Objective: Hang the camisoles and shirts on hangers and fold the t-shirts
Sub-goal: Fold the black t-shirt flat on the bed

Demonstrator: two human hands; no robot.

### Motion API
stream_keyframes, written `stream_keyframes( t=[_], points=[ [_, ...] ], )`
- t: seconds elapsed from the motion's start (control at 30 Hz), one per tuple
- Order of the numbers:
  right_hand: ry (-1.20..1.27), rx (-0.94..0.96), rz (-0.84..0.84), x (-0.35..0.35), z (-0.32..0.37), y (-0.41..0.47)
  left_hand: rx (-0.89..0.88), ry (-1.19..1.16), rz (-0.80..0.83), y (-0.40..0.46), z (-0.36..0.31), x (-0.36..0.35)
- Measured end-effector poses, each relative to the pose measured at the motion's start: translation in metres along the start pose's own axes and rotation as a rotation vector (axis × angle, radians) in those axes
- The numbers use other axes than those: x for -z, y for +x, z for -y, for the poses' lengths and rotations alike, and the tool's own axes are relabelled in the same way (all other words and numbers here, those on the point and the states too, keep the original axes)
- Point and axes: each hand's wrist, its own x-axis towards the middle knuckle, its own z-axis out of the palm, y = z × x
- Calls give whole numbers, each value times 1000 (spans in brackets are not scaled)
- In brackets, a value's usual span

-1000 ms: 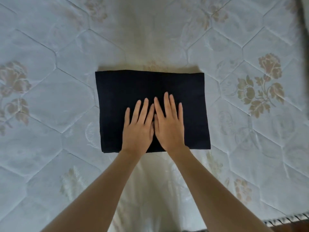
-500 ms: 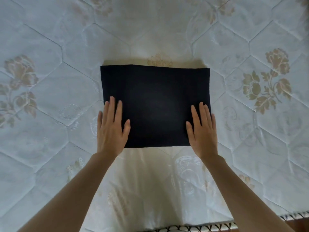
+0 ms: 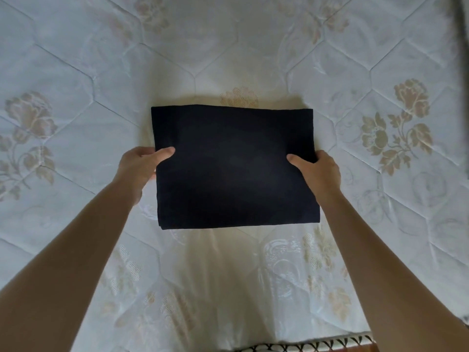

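Note:
A black t-shirt (image 3: 233,168), folded into a neat rectangle, lies in the middle of the quilted mattress (image 3: 76,138). My left hand (image 3: 138,165) grips its left edge, thumb on top and fingers tucked under the fabric. My right hand (image 3: 317,171) grips the right edge the same way, thumb on top. Both forearms reach in from the bottom of the view. The fingers under the cloth are hidden.
The mattress is pale with beige flower prints and hexagon stitching. Its front edge with a dark patterned trim (image 3: 304,345) runs along the bottom. A dark vertical strip (image 3: 463,85) shows at the far right edge.
Both hands slid from the shirt's middle out to its sides, lying flat there half a second ago. Now each hand has taken hold of a side edge.

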Motion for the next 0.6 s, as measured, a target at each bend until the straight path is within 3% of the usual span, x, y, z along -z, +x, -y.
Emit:
stream_keyframes(
  t=[0.2,0.33,0.6],
  points=[
    [299,-66,171,10,3,8,60,13,84,5,-11,-20],
    [396,-71,245,14,5,5,-125,-18,71,3,1,-25],
    [161,176,30,13,19,-14,-474,290,-201,-20,13,-32]
  ],
)
